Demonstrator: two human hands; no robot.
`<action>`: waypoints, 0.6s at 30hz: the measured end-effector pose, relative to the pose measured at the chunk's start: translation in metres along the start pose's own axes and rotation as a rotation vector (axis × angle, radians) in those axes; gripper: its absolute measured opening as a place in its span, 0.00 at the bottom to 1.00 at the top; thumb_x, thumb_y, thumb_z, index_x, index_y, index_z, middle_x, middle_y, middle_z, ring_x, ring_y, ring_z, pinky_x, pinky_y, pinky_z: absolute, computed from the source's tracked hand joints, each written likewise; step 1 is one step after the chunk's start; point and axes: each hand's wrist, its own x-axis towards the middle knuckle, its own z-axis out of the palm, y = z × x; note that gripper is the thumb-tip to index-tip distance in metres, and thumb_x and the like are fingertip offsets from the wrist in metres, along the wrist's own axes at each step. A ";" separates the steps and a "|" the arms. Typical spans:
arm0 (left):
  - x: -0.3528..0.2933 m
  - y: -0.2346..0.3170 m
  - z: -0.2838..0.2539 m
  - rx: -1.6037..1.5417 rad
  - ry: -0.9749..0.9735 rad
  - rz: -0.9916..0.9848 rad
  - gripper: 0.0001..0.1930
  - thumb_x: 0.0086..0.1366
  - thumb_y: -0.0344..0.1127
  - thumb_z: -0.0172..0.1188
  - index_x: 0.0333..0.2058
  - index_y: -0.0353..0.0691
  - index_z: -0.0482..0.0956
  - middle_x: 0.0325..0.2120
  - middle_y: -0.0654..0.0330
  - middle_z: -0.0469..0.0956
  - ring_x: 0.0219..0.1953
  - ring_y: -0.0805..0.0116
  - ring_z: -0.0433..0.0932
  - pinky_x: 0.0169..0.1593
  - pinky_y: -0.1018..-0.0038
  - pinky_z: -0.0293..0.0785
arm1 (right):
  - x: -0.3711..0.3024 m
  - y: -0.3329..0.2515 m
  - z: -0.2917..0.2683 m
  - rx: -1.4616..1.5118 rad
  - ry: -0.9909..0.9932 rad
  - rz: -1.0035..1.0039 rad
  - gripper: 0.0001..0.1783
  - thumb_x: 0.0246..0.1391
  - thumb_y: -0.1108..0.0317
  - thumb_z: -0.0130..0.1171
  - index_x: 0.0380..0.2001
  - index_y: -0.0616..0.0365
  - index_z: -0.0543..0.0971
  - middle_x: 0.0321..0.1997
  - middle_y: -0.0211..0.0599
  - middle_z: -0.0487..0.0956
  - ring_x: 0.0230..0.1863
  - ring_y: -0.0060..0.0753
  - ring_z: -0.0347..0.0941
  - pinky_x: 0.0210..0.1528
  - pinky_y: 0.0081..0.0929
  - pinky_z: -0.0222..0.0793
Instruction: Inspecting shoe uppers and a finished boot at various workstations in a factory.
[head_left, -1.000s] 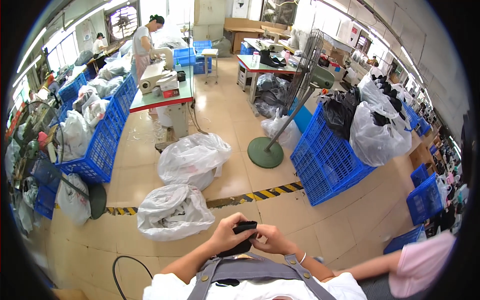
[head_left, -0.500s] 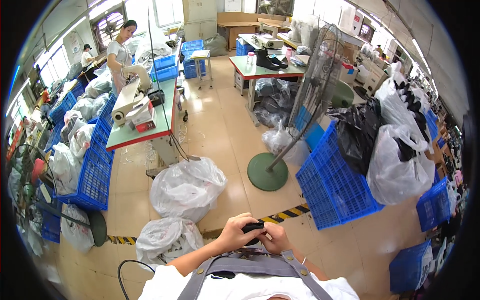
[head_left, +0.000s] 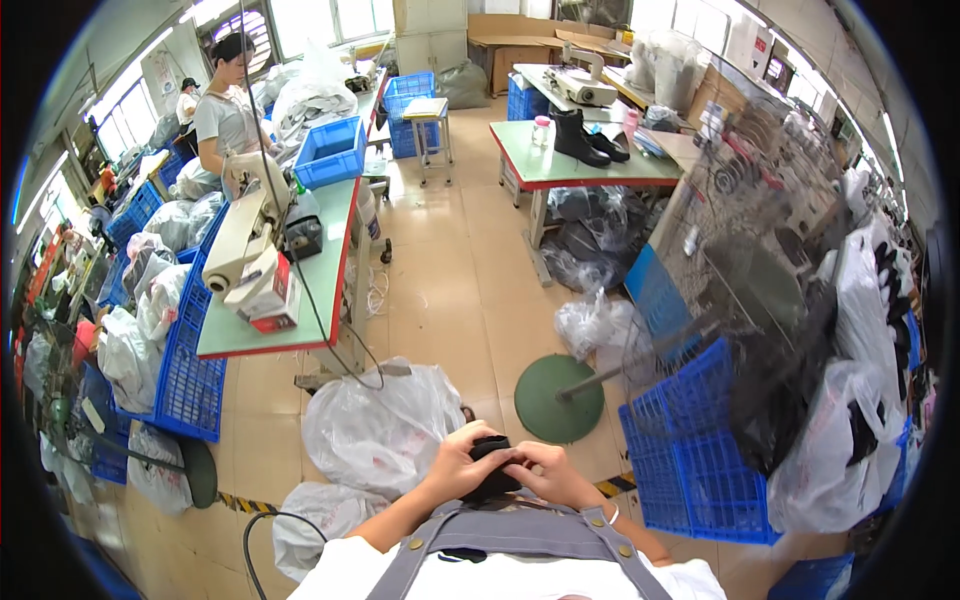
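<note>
In front of my apron, both hands grip a soft black piece (head_left: 488, 486) that could be fabric or a shoe part; its exact kind is unclear. My left hand (head_left: 458, 466) wraps its left side, thumb across the front. From the right, the fingers of my right hand (head_left: 548, 473) pinch its upper edge close to the left thumb. Much of the piece is covered by my fingers.
A green-topped table with a sewing machine (head_left: 235, 245) stands ahead left, a person (head_left: 222, 115) behind it. White plastic bags (head_left: 380, 425) lie before me. At right are a floor fan base (head_left: 560, 398) and blue crates (head_left: 690, 450). Black boots (head_left: 575, 138) stand on a far table.
My view has moved forward, and the tables and fan appear closer. More of the black piece shows below my fingers. The person at the left machine now looks down.
</note>
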 end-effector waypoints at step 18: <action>0.366 -0.095 -0.113 0.085 -0.066 -0.002 0.10 0.50 0.31 0.64 0.28 0.32 0.74 0.23 0.57 0.73 0.27 0.67 0.73 0.33 0.75 0.69 | 0.348 0.120 -0.122 0.133 -0.051 0.172 0.08 0.50 0.70 0.58 0.32 0.64 0.76 0.28 0.39 0.77 0.27 0.26 0.73 0.30 0.22 0.69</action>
